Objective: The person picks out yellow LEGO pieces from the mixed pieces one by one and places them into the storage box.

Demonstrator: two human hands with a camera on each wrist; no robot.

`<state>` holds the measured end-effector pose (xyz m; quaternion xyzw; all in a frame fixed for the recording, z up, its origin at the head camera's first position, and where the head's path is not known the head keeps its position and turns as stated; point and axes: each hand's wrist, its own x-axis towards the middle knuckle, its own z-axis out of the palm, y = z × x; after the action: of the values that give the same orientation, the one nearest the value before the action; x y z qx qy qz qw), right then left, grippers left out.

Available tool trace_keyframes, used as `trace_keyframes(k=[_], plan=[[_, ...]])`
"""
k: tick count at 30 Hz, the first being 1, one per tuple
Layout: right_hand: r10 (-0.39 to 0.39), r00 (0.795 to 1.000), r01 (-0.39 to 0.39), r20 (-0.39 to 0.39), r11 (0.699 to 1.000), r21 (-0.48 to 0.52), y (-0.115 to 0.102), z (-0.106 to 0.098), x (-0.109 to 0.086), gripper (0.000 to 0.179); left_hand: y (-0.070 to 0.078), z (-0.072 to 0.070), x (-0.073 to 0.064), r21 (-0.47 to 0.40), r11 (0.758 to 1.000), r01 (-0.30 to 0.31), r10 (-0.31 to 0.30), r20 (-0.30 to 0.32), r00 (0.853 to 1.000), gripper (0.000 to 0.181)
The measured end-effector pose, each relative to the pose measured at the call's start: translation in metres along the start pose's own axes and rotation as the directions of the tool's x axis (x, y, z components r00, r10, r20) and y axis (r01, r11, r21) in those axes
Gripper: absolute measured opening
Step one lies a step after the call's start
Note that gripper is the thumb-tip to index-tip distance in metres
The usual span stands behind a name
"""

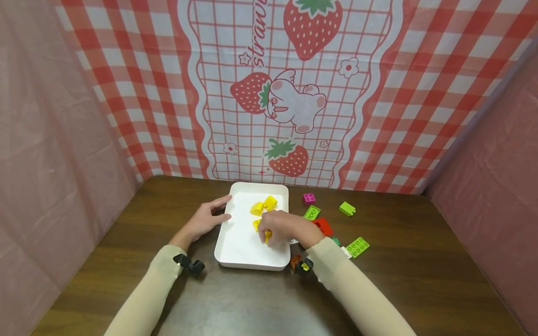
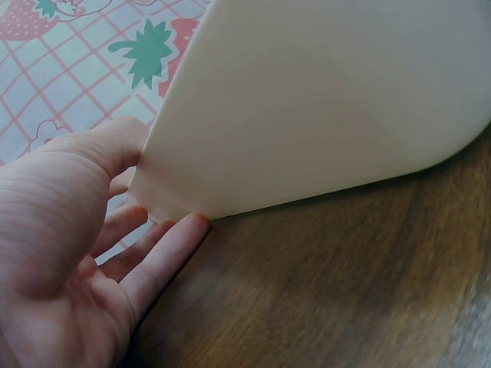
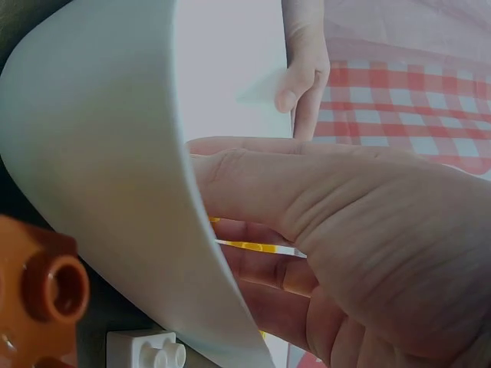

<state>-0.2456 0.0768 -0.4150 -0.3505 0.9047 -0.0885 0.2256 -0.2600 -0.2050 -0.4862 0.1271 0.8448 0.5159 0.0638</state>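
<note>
A white tray (image 1: pixel 235 252) holds several yellow toy bricks, two of them (image 1: pixel 264 205) in its upper right part. My right hand (image 1: pixel 279 226) reaches over the tray's right side and pinches a yellow brick (image 1: pixel 268 237) close over its floor. Another yellow brick (image 1: pixel 255 225) lies just left of those fingers, partly covered. At the left side, my left hand (image 1: pixel 206 217) holds the tray's edge. Its thumb lies at the rim and the other fingers against the outer wall (image 2: pixel 307 115) in the left wrist view.
Right of the tray lie a magenta brick (image 1: pixel 308 199), lime bricks (image 1: pixel 358 247), (image 1: pixel 347 208) and a red piece (image 1: pixel 322 227). An orange brick (image 3: pixel 38 291) and a white brick (image 3: pixel 142 349) sit close by the tray's right wall. A strawberry-print cloth (image 1: pixel 294 112) hangs behind the wooden table (image 1: pixel 420 280).
</note>
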Motion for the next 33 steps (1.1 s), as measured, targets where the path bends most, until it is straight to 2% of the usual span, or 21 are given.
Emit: trace_keyframes(k=[15,29,33], plan=[[-0.007,1.000,0.006,-0.025,0.999,-0.039,0.0003,0.0050,0.0000,0.006,-0.0003,0.0005,0.0007,-0.007,1.000,0.003,-0.003,-0.008,1.000,0.068],[-0.006,0.999,0.005,-0.040,0.999,-0.041,0.0006,0.0046,-0.0061,0.017,0.0046,0.0062,0.0014,0.061,0.998,0.002,-0.002,0.001,1.000,0.072],[-0.043,0.998,0.040,-0.047,0.997,-0.067,-0.0001,-0.0001,-0.0076,0.017,0.0081,0.0057,0.0013,0.101,0.995,0.001,-0.001,-0.009,1.000,0.076]])
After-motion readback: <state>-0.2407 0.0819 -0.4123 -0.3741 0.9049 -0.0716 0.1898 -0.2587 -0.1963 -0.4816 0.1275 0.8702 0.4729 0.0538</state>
